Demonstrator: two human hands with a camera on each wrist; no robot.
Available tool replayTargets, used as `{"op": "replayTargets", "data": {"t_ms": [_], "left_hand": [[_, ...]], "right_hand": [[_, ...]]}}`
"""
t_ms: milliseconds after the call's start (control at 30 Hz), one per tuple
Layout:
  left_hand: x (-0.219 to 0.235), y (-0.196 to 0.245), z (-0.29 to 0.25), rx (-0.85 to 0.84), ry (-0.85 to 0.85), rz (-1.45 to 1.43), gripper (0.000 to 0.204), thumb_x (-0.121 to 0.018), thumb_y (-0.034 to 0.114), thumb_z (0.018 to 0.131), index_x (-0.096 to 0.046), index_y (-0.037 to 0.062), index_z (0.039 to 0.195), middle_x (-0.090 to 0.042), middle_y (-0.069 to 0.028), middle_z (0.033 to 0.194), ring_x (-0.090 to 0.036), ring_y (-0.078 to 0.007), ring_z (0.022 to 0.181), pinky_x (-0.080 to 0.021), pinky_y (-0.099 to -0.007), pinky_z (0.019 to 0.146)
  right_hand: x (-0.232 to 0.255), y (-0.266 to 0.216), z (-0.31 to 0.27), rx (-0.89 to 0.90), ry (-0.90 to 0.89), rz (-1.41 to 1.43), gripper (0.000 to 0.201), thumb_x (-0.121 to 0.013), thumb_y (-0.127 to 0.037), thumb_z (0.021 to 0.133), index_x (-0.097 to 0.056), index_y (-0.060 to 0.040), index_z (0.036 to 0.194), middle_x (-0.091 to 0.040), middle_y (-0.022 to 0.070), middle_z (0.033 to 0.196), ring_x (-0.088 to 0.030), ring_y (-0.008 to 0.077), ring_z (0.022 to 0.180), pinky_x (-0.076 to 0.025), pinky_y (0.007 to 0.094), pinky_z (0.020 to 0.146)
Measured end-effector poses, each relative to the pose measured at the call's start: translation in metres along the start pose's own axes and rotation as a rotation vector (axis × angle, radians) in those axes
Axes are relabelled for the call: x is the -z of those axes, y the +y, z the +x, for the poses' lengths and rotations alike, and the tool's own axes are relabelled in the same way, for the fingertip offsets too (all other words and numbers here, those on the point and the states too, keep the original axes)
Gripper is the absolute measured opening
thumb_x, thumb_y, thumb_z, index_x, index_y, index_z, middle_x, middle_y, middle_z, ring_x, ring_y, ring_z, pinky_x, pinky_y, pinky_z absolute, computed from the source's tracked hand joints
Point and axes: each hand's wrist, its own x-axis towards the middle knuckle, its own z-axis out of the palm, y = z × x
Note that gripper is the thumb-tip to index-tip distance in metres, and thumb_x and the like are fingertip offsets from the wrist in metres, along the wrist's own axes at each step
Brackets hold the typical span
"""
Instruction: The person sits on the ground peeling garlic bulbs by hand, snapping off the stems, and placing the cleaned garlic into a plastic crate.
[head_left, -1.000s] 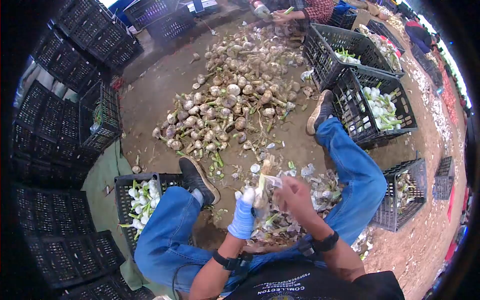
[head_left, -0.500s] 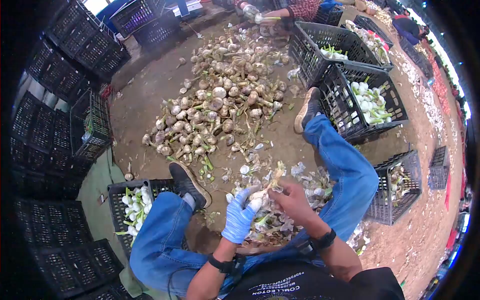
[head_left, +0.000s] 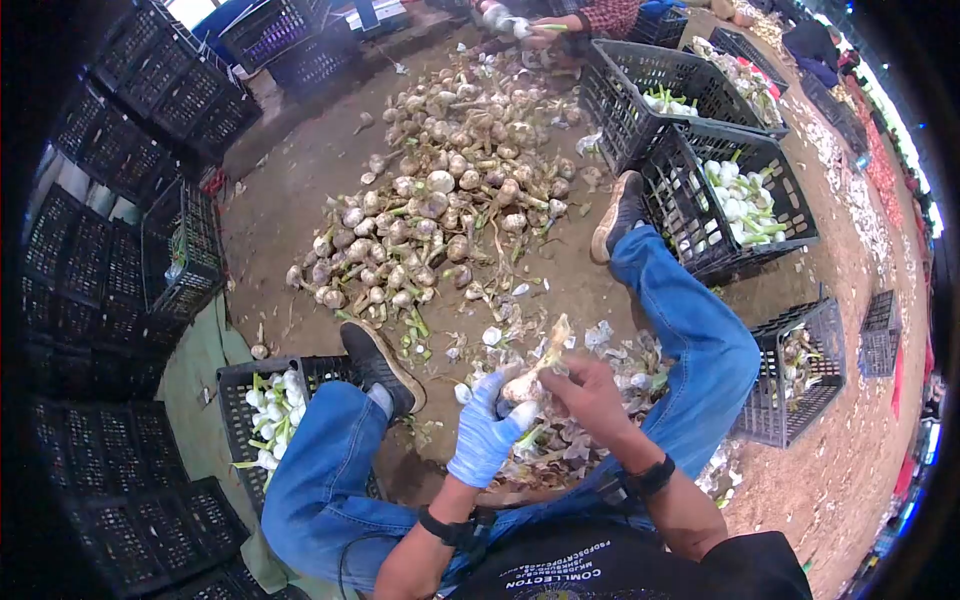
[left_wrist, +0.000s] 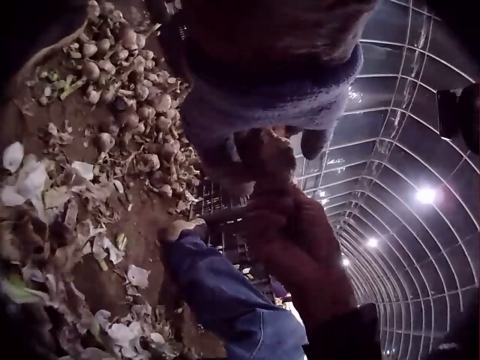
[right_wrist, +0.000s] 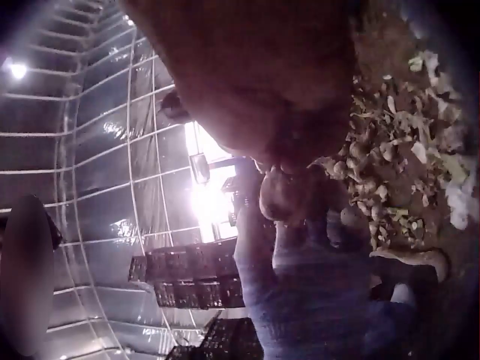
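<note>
In the head view my left hand [head_left: 482, 430], in a blue and white glove, holds a garlic bulb [head_left: 522, 387] above the peelings between my knees. A dry, yellowish stalk [head_left: 557, 340] with loose skin rises from it, leaning up and to the right. My bare right hand [head_left: 593, 402] pinches the garlic from the right with thumb and fingers. In the right wrist view the bulb [right_wrist: 279, 196] sits between the gloved fingers [right_wrist: 292, 255] and the bare hand. The left wrist view is dark, and the hands partly hide the garlic there.
A big heap of unpeeled garlic [head_left: 440, 210] lies on the ground ahead. Peelings [head_left: 560, 450] lie below my hands. Crates of cleaned garlic stand at left [head_left: 225, 400] and right [head_left: 800, 185]. Stacked black crates [head_left: 110, 440] line the left side. Another person's hands [head_left: 520, 25] work beyond the heap.
A second ago the right hand was drawing pale skin away from the bulb; then it moved in by the stalk. Since then the garlic has tipped and the left fingers have shifted around it.
</note>
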Motion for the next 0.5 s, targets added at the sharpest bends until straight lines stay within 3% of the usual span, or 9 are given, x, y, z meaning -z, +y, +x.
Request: {"op": "replayTargets", "data": {"t_ms": [67, 133, 167, 233, 267, 367, 500], "left_hand": [[0.001, -0.003, -0.001, 0.044, 0.024, 0.103, 0.049, -0.065, 0.018, 0.085, -0.053, -0.0025, 0.128, -0.062, -0.0095, 0.116, -0.059, -0.0163, 0.104, -0.046, -0.0311, 0.095], [0.005, -0.016, 0.0, -0.053, 0.063, 0.1, 0.045, -0.064, 0.022, 0.088, -0.055, 0.0006, 0.126, -0.062, -0.0068, 0.108, -0.057, -0.0112, 0.094, -0.048, -0.0277, 0.083], [0.008, -0.02, 0.002, -0.051, 0.064, 0.101, 0.045, -0.064, 0.022, 0.088, -0.055, 0.0006, 0.126, -0.062, -0.0068, 0.108, -0.057, -0.0112, 0.094, -0.048, -0.0277, 0.083], [0.015, -0.024, 0.004, 0.114, 0.015, -0.201, 0.048, -0.058, 0.027, 0.086, -0.054, -0.0025, 0.124, -0.062, -0.0099, 0.116, -0.06, -0.018, 0.101, -0.048, -0.0314, 0.091], [0.016, -0.026, 0.004, 0.114, 0.02, -0.2, 0.048, -0.058, 0.027, 0.086, -0.054, -0.0025, 0.124, -0.062, -0.0099, 0.116, -0.06, -0.018, 0.101, -0.048, -0.0314, 0.091], [0.019, -0.025, 0.004, 0.312, 0.014, -0.69, 0.052, -0.051, 0.032, 0.084, -0.054, -0.0013, 0.124, -0.064, -0.0143, 0.112, -0.063, -0.0243, 0.098, -0.051, -0.0346, 0.087], [0.026, -0.027, 0.006, 0.318, -0.078, -0.922, 0.056, -0.05, 0.033, 0.082, -0.052, -0.0031, 0.125, -0.064, -0.0158, 0.111, -0.064, -0.0253, 0.096, -0.052, -0.0351, 0.085]], "right_hand": [[-0.005, -0.005, -0.003, 0.047, 0.025, -0.108, 0.017, -0.064, -0.02, 0.093, -0.067, -0.0029, 0.095, -0.056, -0.0046, 0.067, -0.048, 0.0023, 0.055, -0.038, 0.0216, 0.049], [-0.008, -0.008, -0.004, 0.08, -0.019, -0.14, 0.018, -0.062, -0.019, 0.093, -0.066, -0.0022, 0.097, -0.054, -0.0055, 0.066, -0.046, 0.0018, 0.055, -0.037, 0.0218, 0.05], [-0.01, -0.011, -0.005, 0.078, -0.02, -0.139, 0.018, -0.062, -0.019, 0.093, -0.066, -0.0022, 0.097, -0.054, -0.0055, 0.066, -0.046, 0.0018, 0.055, -0.037, 0.0218, 0.05], [-0.014, -0.014, -0.004, -0.039, -0.078, 0.028, 0.014, -0.063, -0.016, 0.092, -0.066, -0.002, 0.092, -0.054, -0.0049, 0.061, -0.047, 0.0027, 0.052, -0.036, 0.0207, 0.048], [-0.014, -0.011, -0.003, -0.04, -0.083, 0.03, 0.014, -0.063, -0.016, 0.092, -0.066, -0.002, 0.092, -0.054, -0.0049, 0.061, -0.047, 0.0027, 0.052, -0.036, 0.0207, 0.048], [-0.016, -0.002, -0.004, -0.063, -0.141, -0.004, 0.018, -0.06, -0.018, 0.095, -0.066, -0.0027, 0.101, -0.054, -0.006, 0.065, -0.046, 0.0021, 0.054, -0.037, 0.0211, 0.049], [-0.021, -0.007, -0.007, -0.088, -0.146, 0.17, 0.017, -0.059, -0.015, 0.095, -0.065, -0.0019, 0.105, -0.054, -0.0055, 0.066, -0.047, 0.0027, 0.054, -0.038, 0.0207, 0.049]]}}
